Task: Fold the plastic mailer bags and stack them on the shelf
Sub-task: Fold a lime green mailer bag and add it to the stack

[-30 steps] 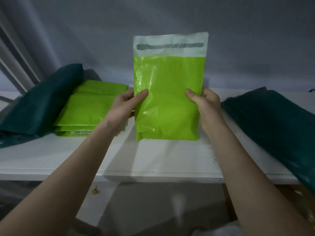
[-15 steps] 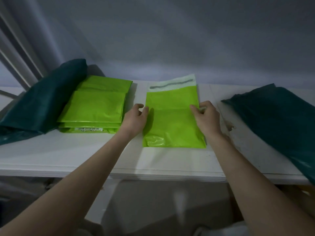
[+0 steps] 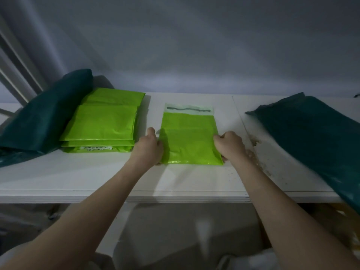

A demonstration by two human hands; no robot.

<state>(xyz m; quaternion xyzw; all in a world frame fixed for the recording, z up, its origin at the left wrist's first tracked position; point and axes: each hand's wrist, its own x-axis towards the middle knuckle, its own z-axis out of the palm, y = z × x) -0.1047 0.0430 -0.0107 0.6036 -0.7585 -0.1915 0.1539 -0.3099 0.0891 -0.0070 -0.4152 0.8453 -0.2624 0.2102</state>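
A lime-green plastic mailer bag (image 3: pixel 190 139) with a white adhesive flap at its far end lies flat on the white shelf (image 3: pixel 97 178). My left hand (image 3: pixel 149 148) grips its near left edge with curled fingers. My right hand (image 3: pixel 229 146) grips the near right edge the same way. To the left sits a stack of folded green mailers (image 3: pixel 103 123) with a white label on its front edge.
A dark green bag pile (image 3: pixel 41 117) leans against the wall at the far left. Another dark green pile (image 3: pixel 315 139) covers the right end of the shelf. Peeling, stained paint (image 3: pixel 255 151) runs beside my right hand. The grey wall stands directly behind.
The mailer went from upright in the air to flat on the shelf. Both hands slid from its middle edges toward the near corners and curled there.
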